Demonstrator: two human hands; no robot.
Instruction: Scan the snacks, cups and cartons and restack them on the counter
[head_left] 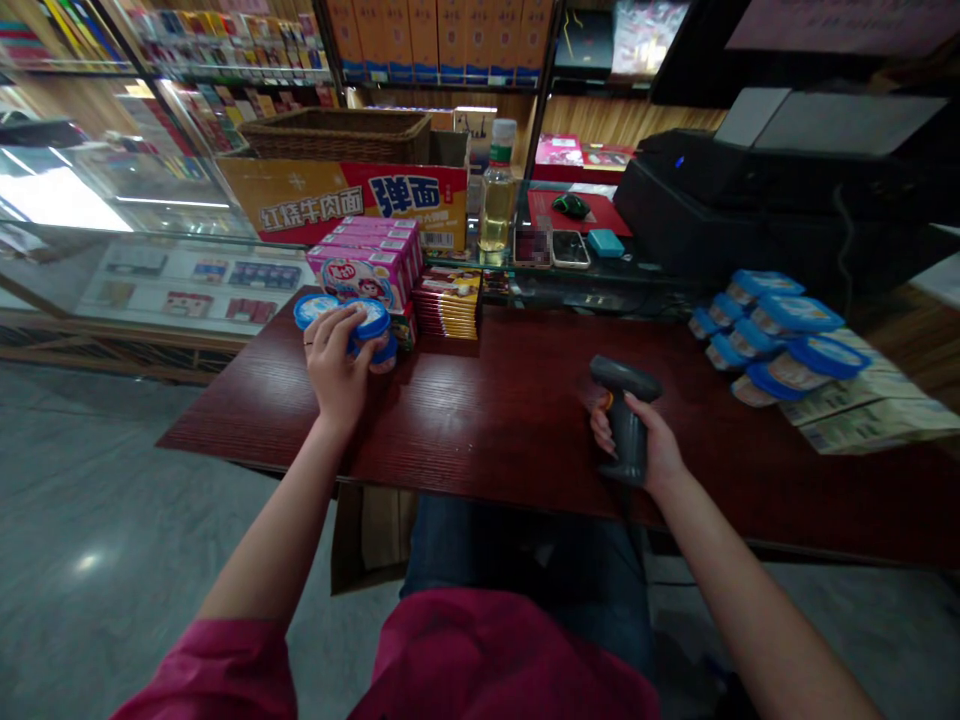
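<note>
My left hand (337, 360) is closed over a small blue-lidded tub (373, 322) at the left of the counter, its fingers across the lid. A second blue-lidded tub (311, 308) is just beside it, partly behind my fingers. Another tub shows below the held one. My right hand (651, 440) is wrapped round the handle of a dark grey barcode scanner (628, 420), above the counter's right half. Directly behind the left-hand tubs are stacked pink boxes (367, 262), with a pile of yellow-brown packets (448, 302) to their right.
The dark red wooden counter (480, 420) spans the front. At its right stand several blue-lidded tubs (802, 365) and pale cartons (862, 400). A noodle carton (300, 195), a bottle (496, 195), a phone (570, 250) and a black printer (712, 200) line the back.
</note>
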